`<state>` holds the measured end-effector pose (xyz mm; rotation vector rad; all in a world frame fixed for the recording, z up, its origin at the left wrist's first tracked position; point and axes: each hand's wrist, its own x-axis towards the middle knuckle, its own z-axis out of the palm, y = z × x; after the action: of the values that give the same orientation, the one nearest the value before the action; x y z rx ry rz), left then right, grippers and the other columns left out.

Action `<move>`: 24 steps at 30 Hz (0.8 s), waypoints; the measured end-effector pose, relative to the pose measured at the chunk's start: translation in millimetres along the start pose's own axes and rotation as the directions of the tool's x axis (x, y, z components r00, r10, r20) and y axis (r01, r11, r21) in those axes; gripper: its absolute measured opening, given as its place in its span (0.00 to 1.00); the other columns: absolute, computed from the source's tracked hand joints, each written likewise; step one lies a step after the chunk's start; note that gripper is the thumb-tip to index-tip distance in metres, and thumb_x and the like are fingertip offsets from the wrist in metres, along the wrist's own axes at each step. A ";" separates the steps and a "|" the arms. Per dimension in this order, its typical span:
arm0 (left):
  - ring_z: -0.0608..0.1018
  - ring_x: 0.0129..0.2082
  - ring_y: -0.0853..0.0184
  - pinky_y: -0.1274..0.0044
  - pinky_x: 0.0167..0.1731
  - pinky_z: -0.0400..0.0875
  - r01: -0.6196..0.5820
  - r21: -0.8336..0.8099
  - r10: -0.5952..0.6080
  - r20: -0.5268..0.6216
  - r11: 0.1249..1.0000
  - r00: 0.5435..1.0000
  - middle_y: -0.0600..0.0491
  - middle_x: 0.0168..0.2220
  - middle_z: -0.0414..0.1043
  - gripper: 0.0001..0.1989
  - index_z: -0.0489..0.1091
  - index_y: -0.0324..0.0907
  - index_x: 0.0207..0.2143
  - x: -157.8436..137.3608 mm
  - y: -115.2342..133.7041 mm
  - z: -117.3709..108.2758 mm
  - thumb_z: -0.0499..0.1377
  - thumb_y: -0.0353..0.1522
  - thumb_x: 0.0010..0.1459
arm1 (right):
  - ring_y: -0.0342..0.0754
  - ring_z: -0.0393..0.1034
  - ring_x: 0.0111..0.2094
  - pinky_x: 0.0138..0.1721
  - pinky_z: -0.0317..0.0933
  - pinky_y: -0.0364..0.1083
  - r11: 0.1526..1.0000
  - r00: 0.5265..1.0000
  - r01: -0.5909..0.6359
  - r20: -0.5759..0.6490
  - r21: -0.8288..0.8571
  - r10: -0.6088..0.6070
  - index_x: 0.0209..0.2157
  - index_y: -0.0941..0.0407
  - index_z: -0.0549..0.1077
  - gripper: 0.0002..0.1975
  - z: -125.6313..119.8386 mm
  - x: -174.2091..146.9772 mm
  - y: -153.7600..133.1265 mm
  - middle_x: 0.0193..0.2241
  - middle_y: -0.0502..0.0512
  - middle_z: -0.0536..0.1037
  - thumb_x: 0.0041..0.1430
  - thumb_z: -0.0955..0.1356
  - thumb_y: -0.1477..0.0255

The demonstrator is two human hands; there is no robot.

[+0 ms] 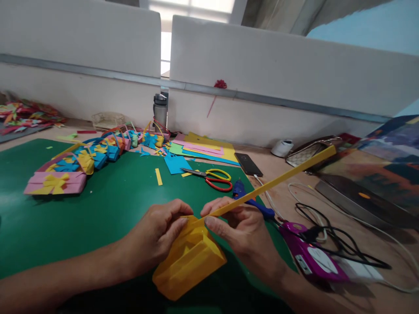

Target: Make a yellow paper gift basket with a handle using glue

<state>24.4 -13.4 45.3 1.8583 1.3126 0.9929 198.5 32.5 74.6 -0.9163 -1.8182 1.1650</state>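
A small yellow paper basket point(193, 266) is held above the green mat, its open top tilted toward me. My left hand point(166, 231) pinches the far rim of the basket between thumb and fingers. Closed on a long yellow paper strip point(278, 179), my right hand point(240, 226) presses the strip's lower end against that same rim. The strip's free end slants up to the right. Whether the strip is stuck to the rim cannot be seen, as my fingers cover the joint.
Scissors point(218, 179) and a blue glue gun point(240, 189) lie ahead. Finished paper baskets point(55, 183) line the mat's left side. Coloured paper sheets point(209, 148) and a phone point(248, 164) are at the back. A purple power strip point(310, 253) with cables sits right.
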 end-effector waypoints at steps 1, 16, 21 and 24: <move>0.68 0.27 0.73 0.82 0.28 0.61 -0.002 0.005 0.002 0.002 1.000 1.000 0.56 0.28 0.68 0.09 0.66 0.40 0.35 0.1 0.3 -0.2 0.47 0.31 0.61 | 0.43 0.70 0.28 0.32 0.63 0.40 1.000 1.000 -0.008 0.001 -0.011 0.008 0.23 0.56 0.74 0.02 0.4 0.6 0.0 0.24 0.49 0.75 0.47 0.69 0.73; 0.69 0.25 0.74 0.83 0.26 0.61 0.003 -0.015 -0.003 0.001 1.000 1.000 0.57 0.27 0.70 0.10 0.67 0.40 0.35 0.9 -0.1 0.3 0.47 0.31 0.61 | 0.44 0.72 0.27 0.30 0.64 0.40 0.993 0.999 -0.045 -0.010 -0.108 0.044 0.22 0.56 0.74 0.03 3.0 2.8 2.1 0.24 0.50 0.77 0.47 0.69 0.73; 0.69 0.26 0.74 0.83 0.26 0.61 0.008 -0.010 -0.008 0.016 1.000 1.000 0.56 0.28 0.70 0.10 0.67 0.39 0.35 1.1 0.6 -0.7 0.47 0.31 0.61 | 0.45 0.72 0.27 0.30 0.64 0.41 0.986 0.999 -0.053 0.000 -0.159 0.054 0.22 0.56 0.74 0.04 3.7 4.0 2.9 0.24 0.50 0.78 0.48 0.69 0.72; 0.68 0.25 0.73 0.82 0.25 0.60 0.027 -0.044 -0.025 0.028 0.999 0.999 0.56 0.26 0.69 0.11 0.67 0.39 0.34 1.4 1.0 -0.9 0.47 0.32 0.61 | 0.45 0.71 0.26 0.29 0.64 0.42 0.979 0.999 -0.043 -0.006 -0.199 0.043 0.22 0.56 0.74 0.04 4.3 2.9 3.9 0.23 0.50 0.77 0.48 0.68 0.72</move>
<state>24.4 -12.3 47.0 1.8113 1.2855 0.9717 194.1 34.7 70.4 -1.0746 -1.9475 1.0201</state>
